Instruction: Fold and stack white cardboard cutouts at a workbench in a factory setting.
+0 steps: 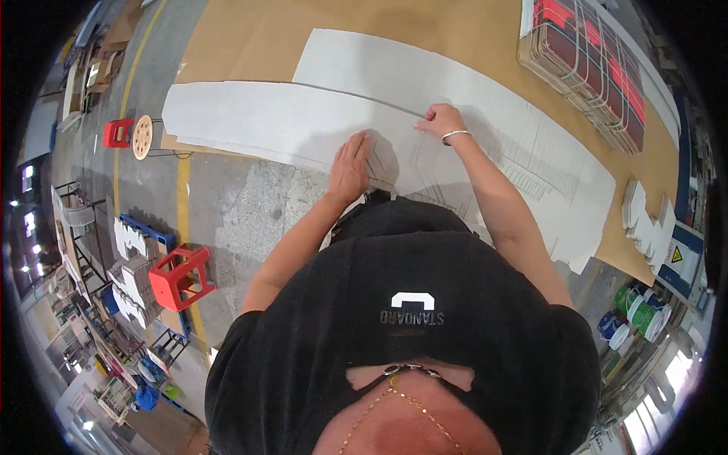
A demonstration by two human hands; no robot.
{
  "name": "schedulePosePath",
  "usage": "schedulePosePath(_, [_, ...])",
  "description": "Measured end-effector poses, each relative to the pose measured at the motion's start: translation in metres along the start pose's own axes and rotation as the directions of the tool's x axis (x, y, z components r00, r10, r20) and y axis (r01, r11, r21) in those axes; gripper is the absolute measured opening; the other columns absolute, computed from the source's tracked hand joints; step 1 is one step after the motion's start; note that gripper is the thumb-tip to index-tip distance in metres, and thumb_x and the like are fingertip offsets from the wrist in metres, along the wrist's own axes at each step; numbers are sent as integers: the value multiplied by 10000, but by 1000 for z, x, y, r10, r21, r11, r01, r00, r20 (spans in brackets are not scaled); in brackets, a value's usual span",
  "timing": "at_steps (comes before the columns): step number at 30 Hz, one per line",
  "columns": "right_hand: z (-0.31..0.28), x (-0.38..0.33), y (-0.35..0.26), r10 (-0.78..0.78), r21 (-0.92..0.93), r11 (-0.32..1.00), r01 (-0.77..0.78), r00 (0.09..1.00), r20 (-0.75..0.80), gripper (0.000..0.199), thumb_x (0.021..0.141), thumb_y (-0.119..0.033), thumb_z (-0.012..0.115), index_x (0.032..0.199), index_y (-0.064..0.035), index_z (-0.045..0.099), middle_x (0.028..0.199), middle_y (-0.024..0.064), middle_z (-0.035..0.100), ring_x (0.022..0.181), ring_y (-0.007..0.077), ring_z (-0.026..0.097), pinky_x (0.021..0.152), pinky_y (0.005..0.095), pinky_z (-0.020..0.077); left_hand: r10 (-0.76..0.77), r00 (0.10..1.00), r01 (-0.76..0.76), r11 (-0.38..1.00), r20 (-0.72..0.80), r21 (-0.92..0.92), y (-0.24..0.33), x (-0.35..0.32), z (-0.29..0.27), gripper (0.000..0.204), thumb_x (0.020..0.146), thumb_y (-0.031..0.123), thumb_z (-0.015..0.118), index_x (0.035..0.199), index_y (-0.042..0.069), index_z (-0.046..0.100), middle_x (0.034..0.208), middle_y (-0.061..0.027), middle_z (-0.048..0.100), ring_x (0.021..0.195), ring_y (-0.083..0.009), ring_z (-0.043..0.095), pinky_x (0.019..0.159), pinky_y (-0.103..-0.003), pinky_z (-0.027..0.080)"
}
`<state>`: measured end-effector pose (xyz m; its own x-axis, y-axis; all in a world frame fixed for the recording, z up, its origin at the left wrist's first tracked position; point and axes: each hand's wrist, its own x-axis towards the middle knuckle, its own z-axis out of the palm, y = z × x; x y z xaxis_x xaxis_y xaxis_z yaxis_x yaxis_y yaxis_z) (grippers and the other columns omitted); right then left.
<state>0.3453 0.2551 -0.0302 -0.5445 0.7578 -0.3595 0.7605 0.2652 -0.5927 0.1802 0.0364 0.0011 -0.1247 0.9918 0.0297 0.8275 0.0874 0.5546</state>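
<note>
A long white cardboard sheet (250, 114) lies across the table in front of me, and a second white cardboard sheet (379, 64) lies on its far side. My left hand (350, 168) rests flat on the near sheet, close to its front edge, fingers stretched out and holding nothing. With thumb and fingers pinched together, my right hand (444, 123) grips the far edge of the near sheet, where it meets the other one. A bracelet (456, 135) circles my right wrist. Thin cut lines and slots run through the white board right of my hands.
Brown cardboard (250, 38) covers the table beneath. A wire-bound stack of boards (588, 72) stands at the far right, with white cut pieces (644, 216) nearer. Red stools (180, 277), a round-topped stool (142, 137) and paint buckets (644, 312) are on the floor.
</note>
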Motion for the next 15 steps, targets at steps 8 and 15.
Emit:
schedulePosePath(8, [-24,-12,18,-85,-69,994,90,994,73,379,610,-348,777,708,-35,587,667,76,603,611,184,558,584,310,461,164,986,-166,977,27,131,14,-4,18,557,746,41,438,1297,-4,371,1364,-131,342,1275,-288,310,1062,-382,245])
schedulePosePath(15, [-13,-11,30,-85,91,992,82,996,28,373,592,-316,795,723,-31,594,666,52,596,614,151,552,580,279,463,102,993,-112,980,67,166,18,-2,21,560,749,48,443,1303,6,366,1357,-126,353,1275,-278,315,1065,-381,243])
